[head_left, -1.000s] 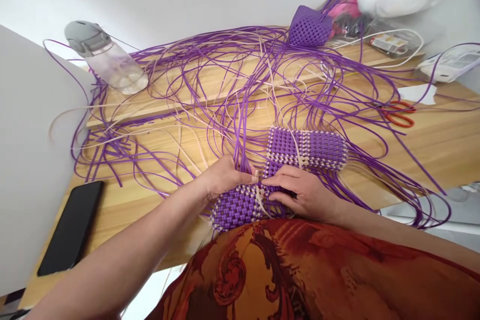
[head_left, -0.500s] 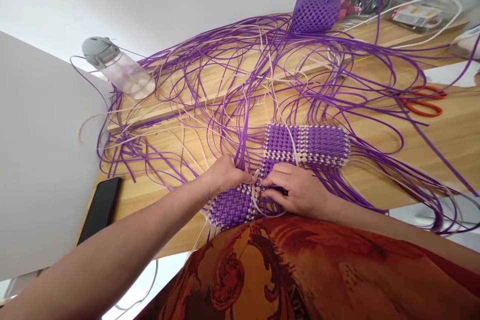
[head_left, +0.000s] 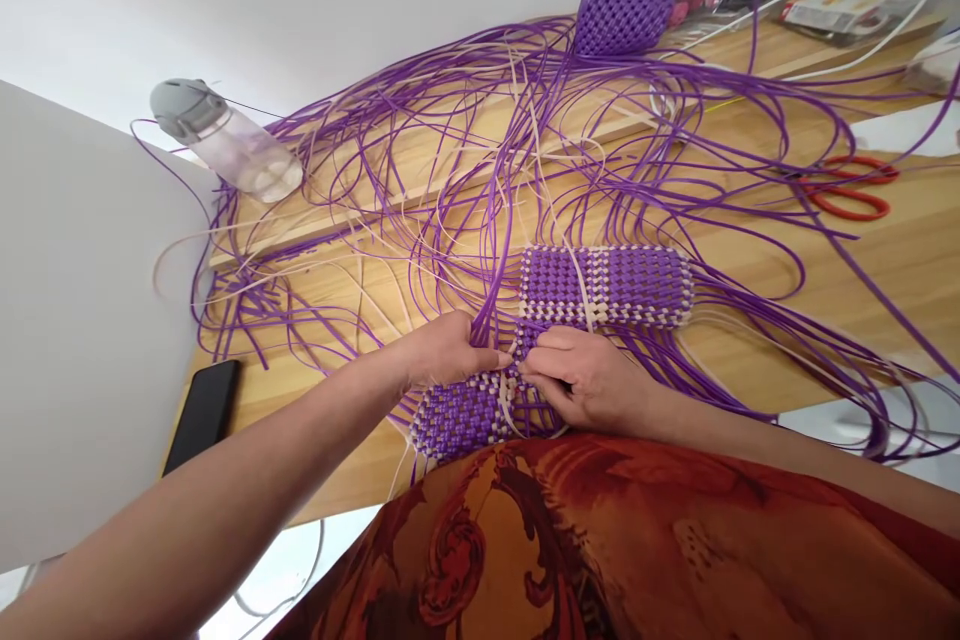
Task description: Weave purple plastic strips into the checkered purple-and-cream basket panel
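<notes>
A purple and cream woven panel (head_left: 607,285) lies bent on the wooden table (head_left: 847,290), its near part (head_left: 457,415) at the table's front edge. My left hand (head_left: 442,352) is closed in a pinch on the purple strands that rise from the weave. My right hand (head_left: 581,380) rests on the panel with its fingers pinched on a strand at the same spot. The two hands' fingertips almost touch. Long loose purple and cream strips (head_left: 465,180) spread from the panel across the table.
A clear water bottle (head_left: 225,140) lies at the back left. A black phone (head_left: 202,410) sits at the left edge beside a grey wall panel. Red scissors (head_left: 851,188) lie at the right. A small purple woven bag (head_left: 622,10) and packets stand at the back.
The view has shifted slightly, so everything sits a little higher and further left than a second ago. Both hands stay pinched at the same spot on the weave.
</notes>
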Demonstrator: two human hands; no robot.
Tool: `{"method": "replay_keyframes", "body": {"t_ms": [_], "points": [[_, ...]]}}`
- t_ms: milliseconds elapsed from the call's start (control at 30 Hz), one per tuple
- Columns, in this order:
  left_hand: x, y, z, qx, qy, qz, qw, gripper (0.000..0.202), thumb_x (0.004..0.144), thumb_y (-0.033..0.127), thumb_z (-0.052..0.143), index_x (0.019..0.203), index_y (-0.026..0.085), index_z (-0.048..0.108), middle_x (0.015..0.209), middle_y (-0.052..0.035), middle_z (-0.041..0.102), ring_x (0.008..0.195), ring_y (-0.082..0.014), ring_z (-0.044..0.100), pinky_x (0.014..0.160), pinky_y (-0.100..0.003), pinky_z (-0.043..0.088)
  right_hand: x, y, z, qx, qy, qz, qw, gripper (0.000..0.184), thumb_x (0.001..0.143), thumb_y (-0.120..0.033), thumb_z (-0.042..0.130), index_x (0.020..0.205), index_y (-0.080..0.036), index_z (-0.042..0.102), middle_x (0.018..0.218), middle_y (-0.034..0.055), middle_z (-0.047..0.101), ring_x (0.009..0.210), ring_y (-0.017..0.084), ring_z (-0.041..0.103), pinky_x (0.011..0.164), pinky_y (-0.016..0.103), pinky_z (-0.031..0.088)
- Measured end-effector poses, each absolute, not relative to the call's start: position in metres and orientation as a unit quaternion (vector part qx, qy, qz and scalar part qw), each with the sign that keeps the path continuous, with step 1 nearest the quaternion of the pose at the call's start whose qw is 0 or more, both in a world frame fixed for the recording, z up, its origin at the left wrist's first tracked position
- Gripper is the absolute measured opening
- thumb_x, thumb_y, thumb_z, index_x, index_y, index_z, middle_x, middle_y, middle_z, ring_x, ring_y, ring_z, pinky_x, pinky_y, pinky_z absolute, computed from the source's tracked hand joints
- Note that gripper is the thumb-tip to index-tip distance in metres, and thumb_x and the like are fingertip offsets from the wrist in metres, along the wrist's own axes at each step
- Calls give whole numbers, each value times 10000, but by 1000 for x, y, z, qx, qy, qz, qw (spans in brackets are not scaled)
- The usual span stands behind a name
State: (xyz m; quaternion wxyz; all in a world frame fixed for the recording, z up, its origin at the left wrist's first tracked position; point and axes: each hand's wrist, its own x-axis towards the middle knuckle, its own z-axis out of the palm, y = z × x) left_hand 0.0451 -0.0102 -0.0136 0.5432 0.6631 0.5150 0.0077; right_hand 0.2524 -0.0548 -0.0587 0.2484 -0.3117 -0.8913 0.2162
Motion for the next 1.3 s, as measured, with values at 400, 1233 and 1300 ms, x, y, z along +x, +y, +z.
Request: {"method": "replay_keyframes", "body": {"t_ms": [400,1233,1300], "points": [[52,-35,-15,617,578,100,525,184,668,329,664,698,148,680,621,14,612,567,-134,510,557,-243,403,253,-55,-59,-299,-881,255,262,168,841,-152,461,717,-156,574,693,22,535,718,135,474,709,260,370],[55,-38,-18,535,566,125,615,85,594,209,673,648,152,639,631,31,571,583,-113,479,575,-234,391,271,-55,-44,-265,-873,292,286,244,829,-347,621,958,-144,661,918,73,600,878,145,523,800,267,420],[54,-38,-18,520,571,130,622,102,590,216,677,664,152,646,656,22,592,595,-120,495,589,-242,407,277,-53,-36,-230,-888,296,266,320,802,-437,644,981,-173,668,1019,77,601,976,163,510,887,301,396]]}}
